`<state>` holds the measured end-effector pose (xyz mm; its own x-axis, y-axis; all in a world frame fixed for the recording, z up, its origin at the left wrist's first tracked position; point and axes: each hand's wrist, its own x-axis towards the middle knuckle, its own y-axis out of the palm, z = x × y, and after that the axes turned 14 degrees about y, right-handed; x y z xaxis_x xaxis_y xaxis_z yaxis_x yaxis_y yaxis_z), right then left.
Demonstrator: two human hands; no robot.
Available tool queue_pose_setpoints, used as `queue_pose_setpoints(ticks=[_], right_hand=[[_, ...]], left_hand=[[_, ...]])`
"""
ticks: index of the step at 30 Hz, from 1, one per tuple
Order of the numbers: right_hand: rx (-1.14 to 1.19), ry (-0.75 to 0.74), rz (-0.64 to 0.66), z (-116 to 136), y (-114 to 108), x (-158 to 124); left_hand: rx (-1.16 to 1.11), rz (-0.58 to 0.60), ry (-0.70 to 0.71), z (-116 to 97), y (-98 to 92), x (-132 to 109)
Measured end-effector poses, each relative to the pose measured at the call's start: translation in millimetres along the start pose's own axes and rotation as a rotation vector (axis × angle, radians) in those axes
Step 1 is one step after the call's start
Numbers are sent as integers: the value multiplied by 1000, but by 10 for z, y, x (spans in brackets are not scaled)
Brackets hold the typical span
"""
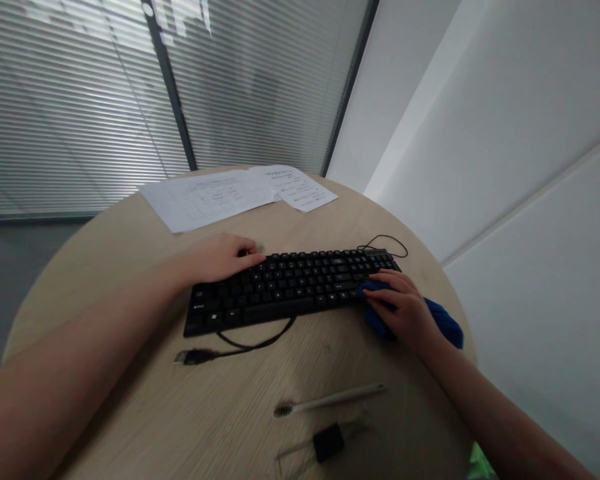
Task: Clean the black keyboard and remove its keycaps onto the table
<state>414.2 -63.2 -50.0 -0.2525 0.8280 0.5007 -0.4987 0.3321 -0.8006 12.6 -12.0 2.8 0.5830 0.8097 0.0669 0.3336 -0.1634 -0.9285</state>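
Observation:
A black keyboard [290, 287] lies across the middle of a round wooden table [130, 267]. My left hand [215, 257] rests on the keyboard's far left corner, fingers curled over its edge, holding it steady. My right hand [403, 310] presses a blue cloth [443, 320] against the keyboard's right end, fingers closed over the cloth. The keyboard's cable [250, 343] loops in front of it and ends in a loose USB plug [190, 357].
White printed papers [230, 193] lie at the table's far side. A thin brush with a pale handle [330, 400] and a small black-headed tool [327, 443] lie near the front edge. Window blinds stand behind, a white wall to the right.

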Motion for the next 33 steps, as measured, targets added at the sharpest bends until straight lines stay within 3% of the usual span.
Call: queue_pose_setpoints(ticks=[9, 17, 24, 33], right_hand=[[-67, -41, 55, -108, 27, -76], [-66, -31, -22, -26, -80, -20], [-103, 63, 90, 18, -210, -19], [-218, 124, 163, 144, -194, -31]], left_hand=[[40, 31, 5, -66, 12, -35], [27, 14, 16, -42, -5, -21], [6, 51, 44, 42, -25, 17], [1, 80, 7, 46, -25, 15]])
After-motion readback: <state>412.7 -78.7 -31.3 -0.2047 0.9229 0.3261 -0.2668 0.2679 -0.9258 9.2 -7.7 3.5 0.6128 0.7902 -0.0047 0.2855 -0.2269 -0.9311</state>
